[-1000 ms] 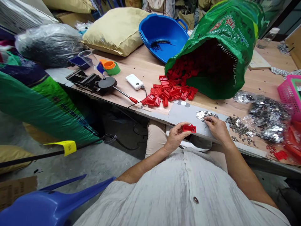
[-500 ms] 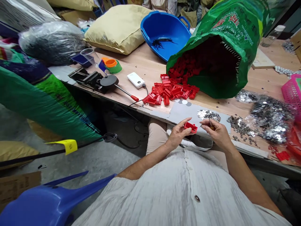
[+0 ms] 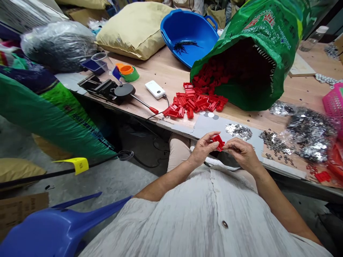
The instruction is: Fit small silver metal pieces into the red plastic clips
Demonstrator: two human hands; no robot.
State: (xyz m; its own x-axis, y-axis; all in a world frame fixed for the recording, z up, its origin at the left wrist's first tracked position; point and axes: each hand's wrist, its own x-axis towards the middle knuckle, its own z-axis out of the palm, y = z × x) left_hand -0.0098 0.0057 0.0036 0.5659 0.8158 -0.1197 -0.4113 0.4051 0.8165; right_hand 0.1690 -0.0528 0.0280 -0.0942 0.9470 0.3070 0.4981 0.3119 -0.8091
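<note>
My left hand (image 3: 201,149) pinches a small red plastic part (image 3: 219,141) above the near table edge, over my lap. My right hand (image 3: 242,154) is closed against the right side of that part, fingertips pressed to it; what they hold is too small to make out. Just beyond the hands a small heap of shiny metal pieces (image 3: 239,131) lies on a grey sheet (image 3: 211,125). Farther back, a pile of loose red parts (image 3: 197,103) spills from a tipped green sack (image 3: 257,50).
A blue basin (image 3: 187,34), a tan cushion (image 3: 134,30), a white power bank (image 3: 155,89), a black hand press (image 3: 109,91) and coloured cups (image 3: 128,73) sit on the wooden table. Bags of metal pieces (image 3: 308,130) and a pink basket (image 3: 334,101) lie right. A blue chair (image 3: 53,228) stands at lower left.
My right hand left the heap of metal pieces and came back to meet the left hand. The red part has tilted up between both hands.
</note>
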